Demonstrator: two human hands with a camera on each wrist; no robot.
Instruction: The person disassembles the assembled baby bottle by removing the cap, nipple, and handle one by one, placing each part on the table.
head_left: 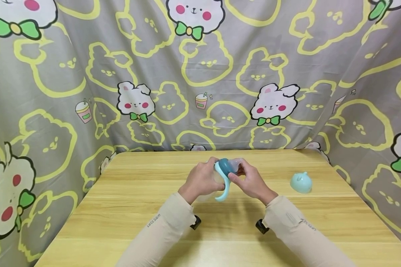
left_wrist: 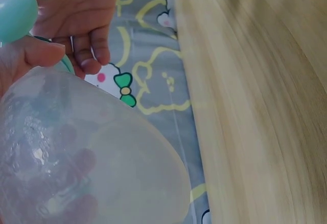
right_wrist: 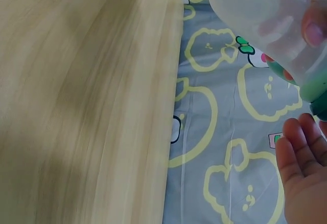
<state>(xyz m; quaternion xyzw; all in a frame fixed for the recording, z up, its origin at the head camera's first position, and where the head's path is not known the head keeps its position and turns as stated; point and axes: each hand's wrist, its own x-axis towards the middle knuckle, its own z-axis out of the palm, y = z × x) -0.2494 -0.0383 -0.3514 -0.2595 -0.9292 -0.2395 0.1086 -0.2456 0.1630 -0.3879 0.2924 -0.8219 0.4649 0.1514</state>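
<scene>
I see both hands meeting above the middle of the wooden worktop (head_left: 127,222), with a baby bottle (head_left: 222,174) held between them, clear of the surface. My left hand (head_left: 200,181) wraps its fingers round the frosted, see-through body of the bottle; in the left wrist view that body (left_wrist: 87,152) fills the lower left, with fingertips showing dimly through it. My right hand (head_left: 250,181) pinches at the bottle's top end, just past the dark teal collar (head_left: 225,167), thumb and fingers curled onto it. A pale blue looped handle (head_left: 223,193) hangs down from the collar between the two wrists. In the right wrist view the bottle (right_wrist: 265,24) sits at the upper right, with the right hand's fingers (right_wrist: 304,147) below it.

A mint-coloured cap with small ears (head_left: 301,182) stands alone on the worktop, well apart to the right of the right hand. A grey curtain printed with cartoon rabbits (head_left: 200,74) hangs behind and beside the worktop.
</scene>
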